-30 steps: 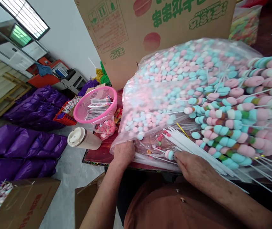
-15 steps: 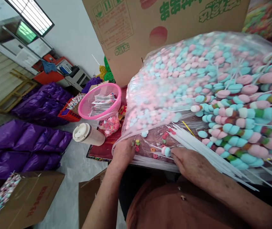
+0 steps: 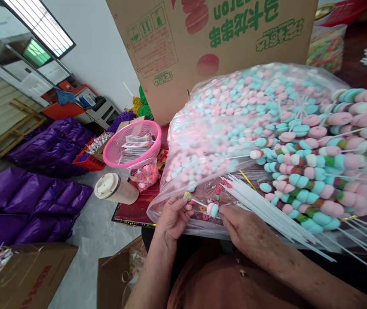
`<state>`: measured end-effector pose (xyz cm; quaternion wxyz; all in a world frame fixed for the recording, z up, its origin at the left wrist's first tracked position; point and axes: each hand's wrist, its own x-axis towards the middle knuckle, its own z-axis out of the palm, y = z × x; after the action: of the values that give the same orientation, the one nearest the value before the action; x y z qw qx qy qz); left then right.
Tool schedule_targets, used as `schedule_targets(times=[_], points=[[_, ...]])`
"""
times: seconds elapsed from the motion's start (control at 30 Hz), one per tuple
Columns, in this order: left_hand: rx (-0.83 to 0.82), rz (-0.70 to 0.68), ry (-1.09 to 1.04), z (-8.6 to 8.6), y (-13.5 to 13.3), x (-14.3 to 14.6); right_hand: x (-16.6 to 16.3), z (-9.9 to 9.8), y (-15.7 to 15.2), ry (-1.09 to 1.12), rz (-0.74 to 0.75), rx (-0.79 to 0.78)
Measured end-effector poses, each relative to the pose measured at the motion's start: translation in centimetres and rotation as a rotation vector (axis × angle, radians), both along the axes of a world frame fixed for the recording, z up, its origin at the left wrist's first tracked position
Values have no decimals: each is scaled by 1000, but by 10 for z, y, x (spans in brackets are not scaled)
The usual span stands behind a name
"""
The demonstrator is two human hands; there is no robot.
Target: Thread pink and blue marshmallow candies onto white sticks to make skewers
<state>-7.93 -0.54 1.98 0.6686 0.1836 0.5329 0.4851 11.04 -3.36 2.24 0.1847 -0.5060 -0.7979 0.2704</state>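
My right hand (image 3: 246, 229) pinches a thin white stick (image 3: 203, 205) that carries a pink and a blue marshmallow (image 3: 212, 210) near its middle. My left hand (image 3: 173, 216) holds a small green and yellow ring candy (image 3: 188, 196) at the stick's free tip. Loose ring candies (image 3: 217, 190) lie on the plastic just beyond. A bundle of bare white sticks (image 3: 261, 201) fans out to the right. Behind them sits a big clear bag of pink and blue marshmallows (image 3: 228, 116).
Finished candy skewers (image 3: 325, 171) pile up on the right. A pink basket (image 3: 132, 143), a lidded cup (image 3: 114, 189) and a small candy bag (image 3: 145, 175) sit left on the red table (image 3: 132, 212). A large cardboard box (image 3: 209, 47) stands behind. Purple bags (image 3: 32, 197) lie on the floor.
My left hand has lifted off the plastic with a ring candy and brought it to the stick's tip. The right hand has shifted a little left with the stick.
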Motion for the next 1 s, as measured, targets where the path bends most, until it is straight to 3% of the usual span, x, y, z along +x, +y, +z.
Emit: schedule_targets(times=[0.1,0.23,0.53,0.77,1.0], points=[[-69,130,-153,-2,-4,12,-2,0,0,-46,-3,35],[-52,183,-166,-3,-3,19,4,-2,-1,-64,-38,101],[146,274,184,-7,-5,17,-7,-7,1,-166,3,-22],[-46,168,-159,-6,-6,8,-7,-12,-1,-95,-1,65],[-21,157,-187,0,-4,8,0,-5,2,-169,-33,34]])
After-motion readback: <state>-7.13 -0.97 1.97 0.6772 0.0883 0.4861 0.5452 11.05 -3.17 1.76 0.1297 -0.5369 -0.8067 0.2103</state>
